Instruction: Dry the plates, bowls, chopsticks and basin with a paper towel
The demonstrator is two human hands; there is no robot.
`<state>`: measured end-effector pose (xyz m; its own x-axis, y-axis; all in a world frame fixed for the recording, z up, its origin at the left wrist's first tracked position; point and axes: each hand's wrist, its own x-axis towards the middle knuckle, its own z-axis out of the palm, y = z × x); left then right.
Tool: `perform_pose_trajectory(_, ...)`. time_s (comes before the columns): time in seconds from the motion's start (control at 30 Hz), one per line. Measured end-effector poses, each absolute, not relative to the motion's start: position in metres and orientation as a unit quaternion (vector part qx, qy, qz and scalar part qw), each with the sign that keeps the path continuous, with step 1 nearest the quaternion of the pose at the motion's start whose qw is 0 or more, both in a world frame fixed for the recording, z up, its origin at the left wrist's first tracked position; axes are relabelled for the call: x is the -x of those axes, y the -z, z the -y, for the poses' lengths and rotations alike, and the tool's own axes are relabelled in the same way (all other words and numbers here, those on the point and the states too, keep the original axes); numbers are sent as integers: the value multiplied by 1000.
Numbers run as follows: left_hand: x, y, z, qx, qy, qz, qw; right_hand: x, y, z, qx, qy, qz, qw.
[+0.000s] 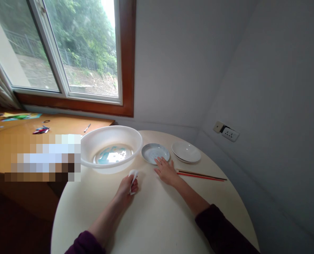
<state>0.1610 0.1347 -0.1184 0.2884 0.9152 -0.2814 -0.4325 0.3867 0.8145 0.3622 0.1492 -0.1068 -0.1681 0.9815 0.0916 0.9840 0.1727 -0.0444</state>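
Note:
My left hand [127,185] is closed on a thin white piece [133,173] that looks like folded cloth or tissue. It is held low over the table, just in front of a large translucent plastic basin [111,165] with water in the bottom. My right hand [165,171] reaches forward with fingers spread and nothing in its grasp. Its fingertips are at the near rim of a light grey plate [150,150]; whether they press on it I cannot tell. Beyond that hand, to the right, lie stacked white plates [185,152]. Red and dark chopsticks [201,175] lie beside the right wrist.
Everything stands on a round cream table [151,218] near the wall. On the left, a wooden desk [64,123] carries pens [42,130] and coloured papers [22,116]. A blurred-out patch covers part of the desk. A wall socket [230,134] is at the right.

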Motion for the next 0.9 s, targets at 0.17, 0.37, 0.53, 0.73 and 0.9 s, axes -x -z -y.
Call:
perform_pose_trajectory(0.17, -162, 117, -132, -335, -487, -412, 693, -351, 110, -146, 636, 29, 767, 75)
perform_pose_trajectory(0.37, -161, 107, -121, -494, -548, -471, 483, -346, 113, -106, 608, 46, 787, 94)
perform_pose_trajectory(0.53, -159, 105, -116, -566, -561, -465, 385, -338, 115, -43, 574, 22, 808, 130)
perform_pose_trajectory(0.73, -160, 103, -111, -634, -511, -442, 375, -334, 114, 21, 538, -31, 822, 185)
perform_pose_trajectory(0.9, -164, 96, -104, -676, -454, -422, 398, -335, 117, 41, 504, -17, 829, 241)
